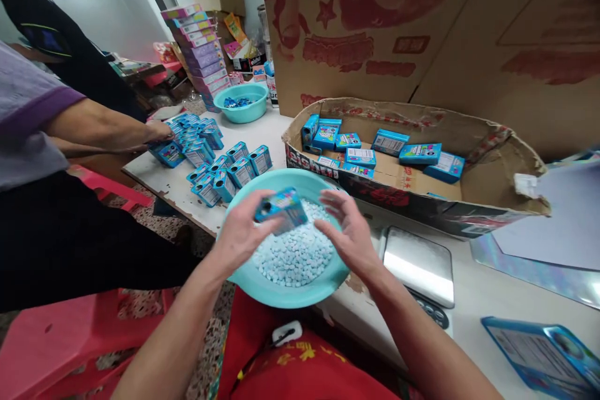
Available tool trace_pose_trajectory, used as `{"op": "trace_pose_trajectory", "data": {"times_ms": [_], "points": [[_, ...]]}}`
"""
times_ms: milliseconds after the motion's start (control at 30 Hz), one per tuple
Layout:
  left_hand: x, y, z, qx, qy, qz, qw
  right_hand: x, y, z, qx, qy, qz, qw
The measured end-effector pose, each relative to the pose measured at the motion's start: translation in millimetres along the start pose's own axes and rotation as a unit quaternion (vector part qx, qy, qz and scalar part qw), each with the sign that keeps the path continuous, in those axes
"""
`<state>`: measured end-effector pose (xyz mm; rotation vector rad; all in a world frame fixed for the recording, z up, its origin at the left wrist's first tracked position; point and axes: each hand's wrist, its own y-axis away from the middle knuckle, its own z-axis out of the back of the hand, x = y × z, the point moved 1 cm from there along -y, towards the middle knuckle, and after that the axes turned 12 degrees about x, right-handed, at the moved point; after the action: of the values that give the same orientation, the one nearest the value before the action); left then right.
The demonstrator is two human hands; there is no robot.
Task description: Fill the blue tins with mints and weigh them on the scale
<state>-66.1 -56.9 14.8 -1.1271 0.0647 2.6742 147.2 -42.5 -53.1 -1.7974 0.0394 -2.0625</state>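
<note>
Over a turquoise basin (253, 290) of small pale blue candies (293, 259), my left hand (244, 228) grips a small blue box (287, 209) between thumb and fingers. The box is slightly blurred and tilted, with a dark round spot at its left end. To its right, my right hand (349, 228) is apart from the box, its fingers spread and curved with nothing between them. Just beyond the basin, several similar blue boxes (241, 172) stand grouped on the white table (276, 131).
A low cut-down carton (389, 197) holding loose blue boxes lies behind the basin. Right of the basin sits a scale (417, 262), with another blue box (539, 350) nearer. At left, a co-worker's hand (159, 131) touches more boxes. Red stools (60, 331) stand below.
</note>
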Motion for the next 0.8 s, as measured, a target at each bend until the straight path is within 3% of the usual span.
{"op": "trace_pose_trajectory", "data": {"times_ms": [100, 167, 233, 300, 367, 433, 500, 600, 667, 700, 800], "points": [[27.5, 15.2, 42.1, -0.197, -0.085, 0.110, 0.971, -11.5, 12.0, 26.4, -0.151, 0.145, -0.001, 0.978], [61.2, 20.8, 63.7, -0.254, -0.158, 0.194, 0.934, -24.6, 20.6, 39.6, -0.197, 0.173, -0.052, 0.964], [101.6, 18.5, 71.0, -0.219, -0.222, 0.272, 0.910, -38.3, 24.3, 44.1, -0.189, 0.144, -0.129, 0.963], [141.5, 9.2, 64.7, -0.154, -0.245, 0.312, 0.905, -49.5, 20.0, 41.5, -0.157, 0.092, -0.196, 0.964], [172.9, -3.0, 52.4, -0.128, -0.240, 0.311, 0.911, -57.2, 8.4, 36.6, -0.127, 0.041, -0.225, 0.965], [189.8, -13.1, 41.9, -0.135, -0.224, 0.289, 0.921, -62.7, -5.6, 33.5, -0.108, -0.007, -0.227, 0.968], [189.8, -15.4, 36.0, -0.151, -0.214, 0.264, 0.928, -65.9, -15.1, 33.9, -0.107, -0.048, -0.228, 0.967], [163.7, 4.3, 28.3, -0.204, -0.182, 0.254, 0.928, -63.1, -10.3, 37.4, -0.122, -0.087, -0.217, 0.965], [140.1, 29.9, 16.1, -0.202, -0.063, 0.257, 0.943, -55.9, 4.1, 37.6, -0.141, -0.096, -0.197, 0.965], [129.7, 43.8, 7.7, -0.172, 0.032, 0.254, 0.951, -51.4, 12.3, 35.9, -0.153, -0.104, -0.185, 0.965], [111.6, 80.8, -12.0, -0.116, 0.246, 0.255, 0.928, -38.2, 28.6, 20.4, -0.180, -0.129, -0.138, 0.965]]}}
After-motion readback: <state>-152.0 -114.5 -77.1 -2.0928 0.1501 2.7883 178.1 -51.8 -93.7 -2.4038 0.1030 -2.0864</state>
